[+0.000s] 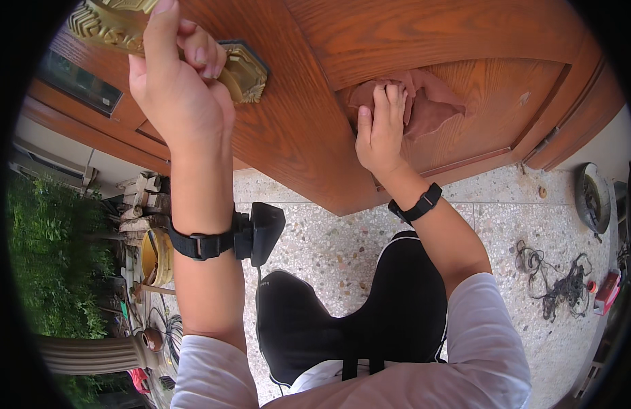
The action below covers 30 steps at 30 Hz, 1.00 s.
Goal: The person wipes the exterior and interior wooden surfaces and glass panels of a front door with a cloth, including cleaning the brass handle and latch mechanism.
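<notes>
My left hand (185, 76) is closed around an ornate brass-coloured door handle (108, 25) at the upper left. The handle's decorated mounting plate (246, 74) shows just right of my fingers. My right hand (384, 120) presses a reddish-brown cloth (433, 105) flat against the lower panel of a wooden door (279, 117). The fingers lie close together on the cloth, which spreads crumpled to the right of them. The palm side of this hand is hidden.
Beneath the door is a speckled stone floor (325, 245). At the right lie tangled cord (561, 286), a red box (608, 293) and a round dark-rimmed object (592, 198). Stacked wood (141, 202), a yellow bucket (157, 257), a fluted column (90, 354) and green plants (55, 255) are at the left.
</notes>
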Each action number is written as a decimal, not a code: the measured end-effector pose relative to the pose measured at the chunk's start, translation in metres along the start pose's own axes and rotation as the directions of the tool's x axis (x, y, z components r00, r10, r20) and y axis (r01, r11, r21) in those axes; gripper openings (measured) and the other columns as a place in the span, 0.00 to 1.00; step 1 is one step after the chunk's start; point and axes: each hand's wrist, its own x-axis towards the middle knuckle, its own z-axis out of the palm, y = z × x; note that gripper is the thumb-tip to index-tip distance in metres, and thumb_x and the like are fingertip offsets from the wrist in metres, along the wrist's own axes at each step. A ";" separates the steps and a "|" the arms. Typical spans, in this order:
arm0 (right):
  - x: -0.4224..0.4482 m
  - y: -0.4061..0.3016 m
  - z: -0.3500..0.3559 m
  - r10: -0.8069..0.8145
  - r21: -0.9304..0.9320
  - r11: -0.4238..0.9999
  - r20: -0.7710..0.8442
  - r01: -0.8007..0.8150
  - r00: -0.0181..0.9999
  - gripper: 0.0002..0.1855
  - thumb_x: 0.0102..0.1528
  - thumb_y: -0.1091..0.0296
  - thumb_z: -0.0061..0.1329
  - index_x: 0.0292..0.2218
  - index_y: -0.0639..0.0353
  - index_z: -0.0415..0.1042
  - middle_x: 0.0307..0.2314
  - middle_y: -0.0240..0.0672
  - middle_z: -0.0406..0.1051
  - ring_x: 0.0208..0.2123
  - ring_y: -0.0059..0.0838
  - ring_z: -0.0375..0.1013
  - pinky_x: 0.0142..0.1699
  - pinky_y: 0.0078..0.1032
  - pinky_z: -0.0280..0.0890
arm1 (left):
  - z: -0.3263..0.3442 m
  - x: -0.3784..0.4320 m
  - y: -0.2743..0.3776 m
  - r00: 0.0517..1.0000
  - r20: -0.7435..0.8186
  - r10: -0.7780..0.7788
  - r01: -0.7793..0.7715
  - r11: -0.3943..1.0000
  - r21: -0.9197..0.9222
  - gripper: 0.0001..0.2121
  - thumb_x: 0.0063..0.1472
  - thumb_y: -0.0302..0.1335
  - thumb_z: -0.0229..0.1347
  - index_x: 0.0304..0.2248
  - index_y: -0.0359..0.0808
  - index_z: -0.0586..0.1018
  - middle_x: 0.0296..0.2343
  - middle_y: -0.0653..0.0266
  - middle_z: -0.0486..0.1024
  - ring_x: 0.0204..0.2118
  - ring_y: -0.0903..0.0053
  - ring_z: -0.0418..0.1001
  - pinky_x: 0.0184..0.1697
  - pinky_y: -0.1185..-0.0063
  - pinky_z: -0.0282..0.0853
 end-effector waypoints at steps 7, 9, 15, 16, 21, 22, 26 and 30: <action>-0.006 -0.041 -0.008 -0.040 0.281 0.959 0.043 0.026 0.998 0.25 0.54 0.80 0.46 0.55 0.68 0.66 0.47 0.58 0.69 0.43 0.52 0.75 0.47 0.34 0.71 | -0.007 0.002 -0.002 0.999 0.050 0.022 -0.021 1.000 -0.009 0.11 0.64 0.29 0.53 0.24 0.36 0.68 0.13 0.71 0.60 0.15 0.86 0.54 0.19 0.83 0.50; -0.013 -0.025 -0.007 -0.098 0.245 0.966 0.067 0.079 0.993 0.28 0.53 0.80 0.47 0.56 0.65 0.65 0.49 0.56 0.69 0.40 0.51 0.76 0.45 0.35 0.72 | -0.007 0.003 -0.004 0.998 0.060 0.019 -0.018 1.000 -0.016 0.11 0.64 0.29 0.53 0.24 0.36 0.68 0.13 0.71 0.60 0.15 0.86 0.54 0.19 0.83 0.50; -0.102 0.046 -0.027 0.007 -0.048 0.998 0.675 0.035 0.738 0.33 0.50 0.79 0.46 0.58 0.55 0.63 0.53 0.44 0.68 0.33 0.46 0.76 0.40 0.35 0.73 | 0.000 0.002 -0.003 1.000 0.009 0.011 -0.011 1.000 0.009 0.12 0.64 0.28 0.51 0.22 0.36 0.68 0.12 0.71 0.58 0.14 0.84 0.52 0.19 0.82 0.47; -0.111 0.055 -0.035 0.076 -0.111 0.994 0.794 0.020 0.603 0.33 0.50 0.79 0.45 0.59 0.54 0.62 0.53 0.42 0.68 0.32 0.45 0.76 0.39 0.35 0.73 | -0.023 0.010 -0.005 0.955 0.296 0.015 0.028 0.990 -0.141 0.07 0.65 0.26 0.52 0.29 0.32 0.72 0.17 0.67 0.67 0.18 0.82 0.63 0.23 0.82 0.60; -0.165 0.111 -0.059 -0.052 -0.012 0.993 0.852 0.119 0.521 0.34 0.50 0.82 0.42 0.59 0.55 0.62 0.54 0.43 0.67 0.42 0.48 0.75 0.46 0.35 0.72 | -0.005 0.006 -0.007 0.997 0.070 0.031 -0.033 0.999 0.021 0.12 0.66 0.27 0.49 0.24 0.36 0.68 0.14 0.71 0.61 0.15 0.85 0.54 0.20 0.84 0.50; -0.167 0.108 -0.055 -0.092 0.023 0.991 0.835 0.134 0.543 0.34 0.51 0.83 0.42 0.59 0.55 0.62 0.54 0.44 0.67 0.44 0.49 0.74 0.47 0.36 0.72 | -0.003 0.007 -0.007 0.999 0.041 0.023 -0.024 1.000 0.020 0.12 0.66 0.27 0.50 0.24 0.36 0.68 0.14 0.71 0.61 0.15 0.85 0.54 0.20 0.84 0.50; -0.146 0.071 -0.051 0.015 0.201 0.963 0.629 -0.181 0.777 0.30 0.56 0.86 0.40 0.59 0.59 0.62 0.53 0.50 0.66 0.53 0.52 0.69 0.55 0.36 0.67 | -0.002 0.008 -0.006 1.000 0.000 0.010 -0.010 1.000 0.020 0.12 0.64 0.29 0.54 0.24 0.37 0.67 0.13 0.70 0.61 0.15 0.85 0.56 0.18 0.84 0.51; -0.051 -0.006 -0.041 -0.036 0.372 0.924 0.325 -0.092 0.945 0.26 0.60 0.83 0.38 0.60 0.64 0.60 0.53 0.54 0.66 0.54 0.52 0.68 0.55 0.34 0.66 | -0.009 0.003 -0.005 1.000 -0.011 0.000 0.000 1.000 0.008 0.12 0.64 0.31 0.55 0.26 0.36 0.67 0.14 0.69 0.62 0.16 0.83 0.58 0.20 0.82 0.54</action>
